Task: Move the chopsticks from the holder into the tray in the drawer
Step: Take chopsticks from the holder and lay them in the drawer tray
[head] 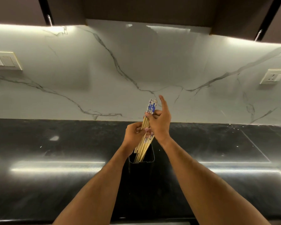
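left arm: bare from the forearm down, no sleeve in sight | right arm: bare likewise, no sleeve | left hand (134,134): bare, no glove, no ring or band that I can make out | right hand (160,121): bare, no glove, wrist without watch or strap

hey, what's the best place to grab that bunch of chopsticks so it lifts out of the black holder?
Probably around the bare wooden shafts of the chopsticks, between the patterned tops and the holder rim, coming from above. They lean up and away with tips down inside, so a grip wrapped around the middle could keep them bundled. The left hand and right hand already hold there.
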### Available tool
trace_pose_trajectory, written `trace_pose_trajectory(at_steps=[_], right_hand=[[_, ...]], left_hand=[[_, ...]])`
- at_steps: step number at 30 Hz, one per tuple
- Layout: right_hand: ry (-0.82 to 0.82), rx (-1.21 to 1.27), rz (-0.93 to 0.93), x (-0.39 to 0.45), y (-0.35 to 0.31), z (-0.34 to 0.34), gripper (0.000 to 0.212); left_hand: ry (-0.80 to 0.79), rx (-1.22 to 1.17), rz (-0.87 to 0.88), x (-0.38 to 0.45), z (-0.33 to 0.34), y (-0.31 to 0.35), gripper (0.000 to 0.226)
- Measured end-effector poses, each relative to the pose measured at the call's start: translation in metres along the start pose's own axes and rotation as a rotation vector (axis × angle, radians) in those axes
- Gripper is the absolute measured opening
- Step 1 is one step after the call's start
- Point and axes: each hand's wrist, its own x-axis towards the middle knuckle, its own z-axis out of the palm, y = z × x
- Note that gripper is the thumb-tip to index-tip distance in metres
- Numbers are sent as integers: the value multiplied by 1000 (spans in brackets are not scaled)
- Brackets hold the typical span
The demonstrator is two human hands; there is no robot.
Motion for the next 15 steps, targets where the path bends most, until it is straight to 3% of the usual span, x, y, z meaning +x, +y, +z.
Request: trace_pose_trajectory(at_steps=[2, 6, 15], right_hand=[[-19, -20, -67, -4, -14, -11, 90], [-49, -103, -154, -17, -38, -31, 81], [-80, -86, -136, -75, -80, -60, 65]], left_hand=[[-30, -57, -34, -9, 1, 14, 13], [-94, -107, -65, -32, 2, 39, 14], [-136, -111, -85, -101, -1, 73, 18]])
